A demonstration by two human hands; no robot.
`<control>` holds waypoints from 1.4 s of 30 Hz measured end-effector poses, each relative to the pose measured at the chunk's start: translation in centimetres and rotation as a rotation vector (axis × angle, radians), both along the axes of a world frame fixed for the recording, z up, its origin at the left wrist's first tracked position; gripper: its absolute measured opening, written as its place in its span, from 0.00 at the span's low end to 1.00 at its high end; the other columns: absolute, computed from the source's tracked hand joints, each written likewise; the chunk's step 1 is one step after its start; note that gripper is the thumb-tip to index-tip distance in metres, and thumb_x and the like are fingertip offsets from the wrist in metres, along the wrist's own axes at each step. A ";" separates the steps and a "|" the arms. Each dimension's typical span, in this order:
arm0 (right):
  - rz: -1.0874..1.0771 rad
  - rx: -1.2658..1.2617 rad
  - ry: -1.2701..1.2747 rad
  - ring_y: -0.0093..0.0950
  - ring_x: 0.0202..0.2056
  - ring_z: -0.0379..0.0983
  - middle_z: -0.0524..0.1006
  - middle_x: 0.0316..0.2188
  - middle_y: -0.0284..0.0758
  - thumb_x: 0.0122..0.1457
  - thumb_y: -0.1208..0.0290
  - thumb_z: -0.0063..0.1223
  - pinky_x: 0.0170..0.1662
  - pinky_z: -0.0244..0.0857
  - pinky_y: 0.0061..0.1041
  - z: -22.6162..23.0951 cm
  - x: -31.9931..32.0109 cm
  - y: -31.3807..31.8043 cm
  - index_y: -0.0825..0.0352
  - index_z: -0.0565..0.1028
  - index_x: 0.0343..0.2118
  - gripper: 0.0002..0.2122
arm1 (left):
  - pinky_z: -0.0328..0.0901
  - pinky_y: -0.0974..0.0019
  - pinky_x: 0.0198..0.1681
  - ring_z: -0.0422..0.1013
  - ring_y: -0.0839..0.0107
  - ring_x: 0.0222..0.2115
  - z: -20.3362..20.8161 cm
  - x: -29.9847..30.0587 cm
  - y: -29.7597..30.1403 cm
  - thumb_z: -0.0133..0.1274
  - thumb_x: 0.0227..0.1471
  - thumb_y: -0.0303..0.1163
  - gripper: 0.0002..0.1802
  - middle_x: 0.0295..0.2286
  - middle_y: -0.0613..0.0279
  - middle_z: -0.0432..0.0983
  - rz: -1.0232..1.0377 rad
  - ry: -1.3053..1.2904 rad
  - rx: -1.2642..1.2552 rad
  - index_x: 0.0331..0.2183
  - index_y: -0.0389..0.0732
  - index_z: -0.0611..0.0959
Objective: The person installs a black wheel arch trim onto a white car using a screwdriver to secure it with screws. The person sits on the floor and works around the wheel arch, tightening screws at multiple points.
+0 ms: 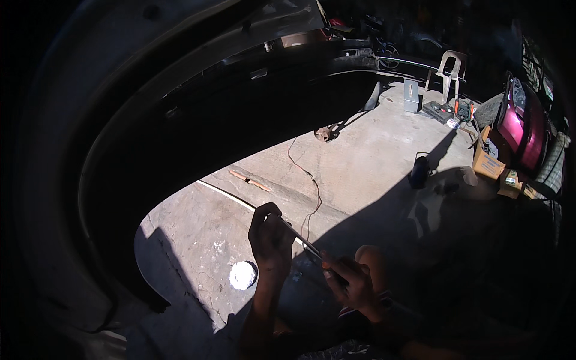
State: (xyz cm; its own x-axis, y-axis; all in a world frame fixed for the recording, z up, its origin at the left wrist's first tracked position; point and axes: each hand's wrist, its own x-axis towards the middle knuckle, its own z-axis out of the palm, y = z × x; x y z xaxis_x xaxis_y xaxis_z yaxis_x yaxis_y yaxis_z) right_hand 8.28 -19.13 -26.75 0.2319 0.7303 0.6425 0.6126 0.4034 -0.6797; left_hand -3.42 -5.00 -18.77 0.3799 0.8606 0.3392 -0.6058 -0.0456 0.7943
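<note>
In the lower middle, my right hand (354, 282) is closed round the orange handle of what looks like a long screwdriver (305, 240). Its thin shaft slants up and left to my left hand (271, 237), whose curled fingers grip near the far end; the tip is hidden there. A large dark curved car panel (198, 132) arches over the left and upper part of the view, apart from both hands. On the concrete left of my left forearm lies a bright white round object (242, 275), too overexposed to make out.
A thin cable (312, 178) winds over the concrete floor (360, 156). A dark blue object with a handle (420, 171) stands to the right. Farther back are a grey metal box (411, 96), a plastic chair (449, 75), a cardboard box (487, 161) and a magenta car panel (521, 129).
</note>
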 end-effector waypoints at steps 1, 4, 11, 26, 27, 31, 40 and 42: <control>0.063 -0.010 0.089 0.27 0.34 0.79 0.80 0.36 0.40 0.58 0.80 0.56 0.36 0.73 0.23 0.3 0.1 0.0 0.67 0.72 0.56 0.21 | 0.45 0.78 0.17 0.49 0.87 0.15 0.0 0.1 0.2 0.48 0.61 0.37 0.09 0.18 0.77 0.53 0.022 0.007 -0.026 0.37 0.41 0.72; 0.222 -0.040 0.318 0.19 0.37 0.77 0.79 0.41 0.41 0.60 0.81 0.53 0.37 0.68 0.18 0.2 0.1 -0.2 0.70 0.71 0.57 0.21 | 0.47 0.77 0.19 0.51 0.87 0.16 0.1 -0.3 0.5 0.51 0.59 0.35 0.11 0.18 0.76 0.56 -0.008 0.011 -0.058 0.37 0.37 0.76; 0.097 -0.007 0.116 0.25 0.36 0.79 0.81 0.38 0.42 0.60 0.80 0.54 0.39 0.71 0.23 1.0 -1.2 0.5 0.71 0.71 0.57 0.20 | 0.48 0.78 0.19 0.54 0.86 0.17 -0.7 -1.8 2.1 0.51 0.59 0.29 0.09 0.19 0.75 0.62 0.034 0.027 -0.067 0.38 0.34 0.80; 0.723 -0.077 0.846 0.20 0.27 0.68 0.72 0.29 0.35 0.66 0.74 0.46 0.31 0.62 0.19 0.9 -0.6 2.2 0.75 0.68 0.56 0.17 | 0.45 0.75 0.17 0.49 0.87 0.13 5.5 -3.6 1.1 0.51 0.61 0.33 0.16 0.14 0.77 0.52 0.031 0.318 0.308 0.42 0.28 0.79; 0.682 -0.010 0.808 0.21 0.26 0.69 0.73 0.29 0.36 0.65 0.71 0.49 0.30 0.62 0.19 1.4 -0.2 2.4 0.75 0.67 0.57 0.20 | 0.42 0.75 0.16 0.47 0.88 0.13 6.9 -3.2 0.8 0.52 0.61 0.36 0.20 0.13 0.77 0.49 0.048 0.312 0.395 0.44 0.26 0.78; 0.477 -0.006 0.672 0.23 0.26 0.71 0.75 0.30 0.38 0.61 0.61 0.57 0.29 0.63 0.20 2.2 4.1 2.7 0.74 0.67 0.57 0.27 | 0.43 0.76 0.16 0.48 0.87 0.13 11.7 -1.8 0.1 0.45 0.62 0.41 0.24 0.14 0.76 0.53 -0.001 0.365 0.451 0.42 0.26 0.80; 0.438 0.313 0.697 0.19 0.30 0.71 0.76 0.34 0.35 0.59 0.76 0.55 0.35 0.65 0.18 9.1 9.9 2.1 0.76 0.71 0.53 0.19 | 0.43 0.73 0.20 0.46 0.83 0.16 8.3 9.6 4.9 0.38 0.63 0.61 0.26 0.18 0.75 0.49 -0.378 0.259 0.129 0.39 0.48 0.75; 0.377 0.340 0.704 0.19 0.30 0.71 0.77 0.35 0.35 0.59 0.77 0.55 0.36 0.65 0.19 10.5 10.3 2.2 0.76 0.72 0.52 0.18 | 0.45 0.73 0.19 0.50 0.82 0.16 10.9 11.7 4.5 0.42 0.62 0.61 0.24 0.18 0.75 0.56 -0.229 0.081 0.058 0.34 0.50 0.72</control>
State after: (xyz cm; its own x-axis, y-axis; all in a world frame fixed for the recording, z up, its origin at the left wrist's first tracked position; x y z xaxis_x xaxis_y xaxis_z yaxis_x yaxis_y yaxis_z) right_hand 18.61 -16.97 -16.26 0.4386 0.6330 0.6379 -0.1202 0.7447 -0.6564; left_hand 8.31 -0.52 -7.86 0.5908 0.7287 0.3463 -0.5403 0.0385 0.8406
